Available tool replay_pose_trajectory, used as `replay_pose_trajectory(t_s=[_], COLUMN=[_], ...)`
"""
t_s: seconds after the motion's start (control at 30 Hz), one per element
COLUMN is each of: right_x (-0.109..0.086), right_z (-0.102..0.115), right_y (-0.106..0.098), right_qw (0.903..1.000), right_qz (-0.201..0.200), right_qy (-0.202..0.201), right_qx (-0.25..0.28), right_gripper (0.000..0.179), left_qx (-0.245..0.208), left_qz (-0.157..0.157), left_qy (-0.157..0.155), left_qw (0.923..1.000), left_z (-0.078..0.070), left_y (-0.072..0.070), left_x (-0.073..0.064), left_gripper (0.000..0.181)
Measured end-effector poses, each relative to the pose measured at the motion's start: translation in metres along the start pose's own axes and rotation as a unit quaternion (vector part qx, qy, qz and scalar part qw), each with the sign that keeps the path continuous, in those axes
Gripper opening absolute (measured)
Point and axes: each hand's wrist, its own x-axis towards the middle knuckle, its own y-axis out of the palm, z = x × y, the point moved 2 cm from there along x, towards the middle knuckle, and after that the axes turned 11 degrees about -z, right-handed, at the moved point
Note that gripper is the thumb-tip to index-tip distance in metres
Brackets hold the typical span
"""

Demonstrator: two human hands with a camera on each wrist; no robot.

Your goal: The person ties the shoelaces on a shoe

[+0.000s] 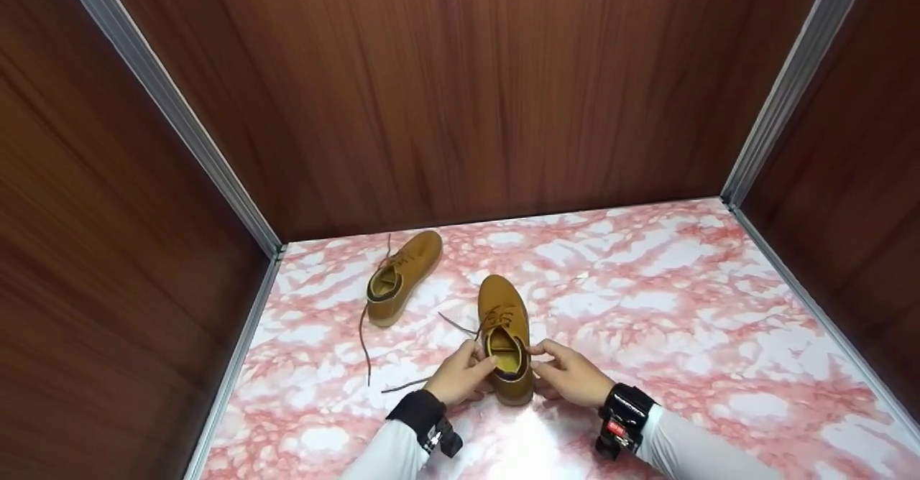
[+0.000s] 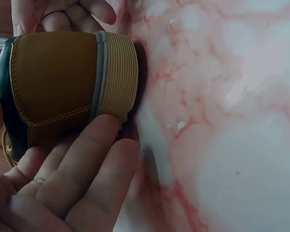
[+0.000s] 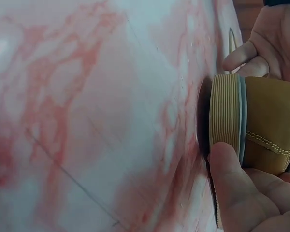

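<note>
A tan lace-up shoe stands on the tabletop between both hands, toe pointing away, with a yellow lining and ribbed sole. My left hand grips its left side near the heel, thumb over the collar and fingers along the outside. On the opposite side my right hand holds the collar and heel with bent fingers; in the right wrist view one fingertip rests on the sole edge. Brown laces trail loosely to the left of this shoe, partly behind the left hand.
A matching tan shoe stands farther back on the left, its long lace hanging onto the tabletop. The pink-and-white marbled tabletop is enclosed by brown wood panels with metal corner strips.
</note>
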Motion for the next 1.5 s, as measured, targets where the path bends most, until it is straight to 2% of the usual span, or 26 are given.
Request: replay_pose_trajectory(t_s=[0.2, 0.43, 0.73, 0.87, 0.93, 1.07, 1.23, 1.4, 1.5], right_x=[-0.005, -0.007, -0.004, -0.001, 0.001, 0.006, 0.015, 0.024, 0.029], right_z=[0.001, 0.003, 0.002, 0.004, 0.007, 0.013, 0.024, 0.036, 0.041], right_y=[0.002, 0.005, 0.001, -0.002, -0.003, -0.002, 0.005, 0.011, 0.014], right_qw=[0.9973, 0.9978, 0.999, 0.9975, 0.9942, 0.9804, 0.9559, 0.9159, 0.8966], right_qz=[-0.003, -0.002, -0.002, -0.009, -0.023, -0.065, -0.1, -0.136, -0.155], right_qy=[-0.038, -0.031, -0.018, -0.027, -0.044, -0.085, -0.155, -0.233, -0.253], right_qx=[-0.063, -0.059, -0.041, -0.065, -0.096, -0.165, -0.228, -0.298, -0.328], right_gripper=[0.034, 0.037, 0.04, 0.039, 0.036, 0.023, 0.015, 0.022, 0.029], left_qx=[-0.005, -0.052, -0.074, -0.096, -0.108, -0.123, -0.127, -0.12, -0.121], left_qz=[-0.002, 0.006, 0.023, 0.033, 0.035, 0.039, 0.043, 0.045, 0.05], left_qy=[0.0, -0.026, -0.048, -0.066, -0.076, -0.09, -0.095, -0.093, -0.093], left_qw=[1.0, 0.9983, 0.9959, 0.9926, 0.9906, 0.9876, 0.9865, 0.9874, 0.9871], left_z=[0.006, 0.01, 0.012, 0.017, 0.021, 0.026, 0.028, 0.025, 0.023], left_y=[0.002, 0.007, 0.009, 0.007, 0.006, 0.006, 0.005, 0.005, 0.006], left_x=[-0.005, -0.007, 0.0, 0.0, 0.0, 0.001, 0.0, 0.001, 0.002], left_gripper=[0.028, 0.027, 0.03, 0.034, 0.038, 0.043, 0.044, 0.043, 0.042])
